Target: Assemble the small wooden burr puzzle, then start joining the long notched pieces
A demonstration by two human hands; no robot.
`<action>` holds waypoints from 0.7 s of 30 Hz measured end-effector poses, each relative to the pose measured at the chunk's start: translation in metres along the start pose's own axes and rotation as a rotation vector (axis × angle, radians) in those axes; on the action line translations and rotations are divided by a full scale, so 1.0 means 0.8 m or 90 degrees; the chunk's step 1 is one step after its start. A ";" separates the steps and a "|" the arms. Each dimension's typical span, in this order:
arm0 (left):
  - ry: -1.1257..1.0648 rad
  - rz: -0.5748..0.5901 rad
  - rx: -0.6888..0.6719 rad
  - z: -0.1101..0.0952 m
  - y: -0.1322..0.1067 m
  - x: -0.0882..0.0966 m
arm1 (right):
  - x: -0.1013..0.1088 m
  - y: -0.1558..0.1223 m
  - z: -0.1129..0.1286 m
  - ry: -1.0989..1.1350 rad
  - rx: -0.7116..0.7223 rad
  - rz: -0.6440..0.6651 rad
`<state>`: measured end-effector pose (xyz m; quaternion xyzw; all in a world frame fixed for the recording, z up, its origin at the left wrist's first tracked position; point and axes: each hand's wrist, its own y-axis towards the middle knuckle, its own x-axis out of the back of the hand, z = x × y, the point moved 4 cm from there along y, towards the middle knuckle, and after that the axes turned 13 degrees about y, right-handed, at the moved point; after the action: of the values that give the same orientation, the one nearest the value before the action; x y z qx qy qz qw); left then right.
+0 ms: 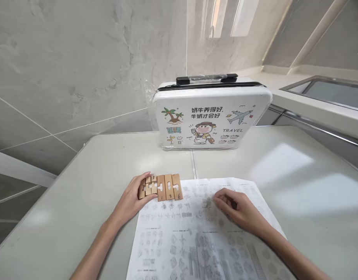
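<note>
Several flat wooden puzzle pieces (170, 187) lie side by side in a row, with cut-out notches and handwritten numbers such as 1, 2 and 3. At the row's left end, shorter notched pieces (148, 186) sit between the fingers and thumb of my left hand (135, 192), which is closed around their far and near edges. The row partly overlaps the top left of a printed paper sheet (167, 249). My right hand (236, 204) rests on the sheet, its fingers curled together, and nothing shows in them.
A white case (185, 132) with cartoon prints and a black handle stands upright on the far part of the pale table (59, 194). A grey tiled wall (94, 58) rises behind. At the right is a ledge with a framed panel (330, 95).
</note>
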<state>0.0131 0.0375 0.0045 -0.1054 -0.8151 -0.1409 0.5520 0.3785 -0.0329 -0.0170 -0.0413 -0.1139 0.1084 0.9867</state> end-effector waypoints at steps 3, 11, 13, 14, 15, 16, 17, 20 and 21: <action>0.010 -0.011 -0.003 0.000 0.000 0.001 | 0.000 0.001 0.000 -0.001 0.004 -0.002; 0.019 -0.093 0.049 -0.009 0.000 0.009 | 0.001 0.002 0.001 0.017 0.019 -0.011; 0.009 -0.102 0.032 -0.028 -0.002 0.009 | 0.001 0.002 0.000 0.026 0.026 -0.014; 0.001 -0.096 0.015 -0.042 -0.003 0.006 | 0.002 0.002 0.000 0.031 0.029 -0.013; -0.008 -0.075 -0.005 -0.059 -0.005 0.000 | 0.002 0.001 0.000 0.038 0.033 -0.012; -0.019 -0.047 -0.028 -0.077 -0.006 -0.007 | 0.003 0.001 0.001 0.044 0.038 -0.010; -0.029 -0.025 -0.065 -0.097 -0.007 -0.016 | 0.003 0.001 0.001 0.048 0.043 -0.009; -0.043 0.023 -0.243 -0.163 -0.009 -0.043 | 0.007 0.001 0.003 0.043 0.066 -0.020; -0.050 0.026 -0.294 -0.182 -0.009 -0.050 | 0.009 0.001 0.004 0.040 0.074 -0.025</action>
<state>0.1520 -0.0201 0.0172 -0.2507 -0.7796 -0.3083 0.4841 0.3842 -0.0306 -0.0127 0.0148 -0.0770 0.0938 0.9925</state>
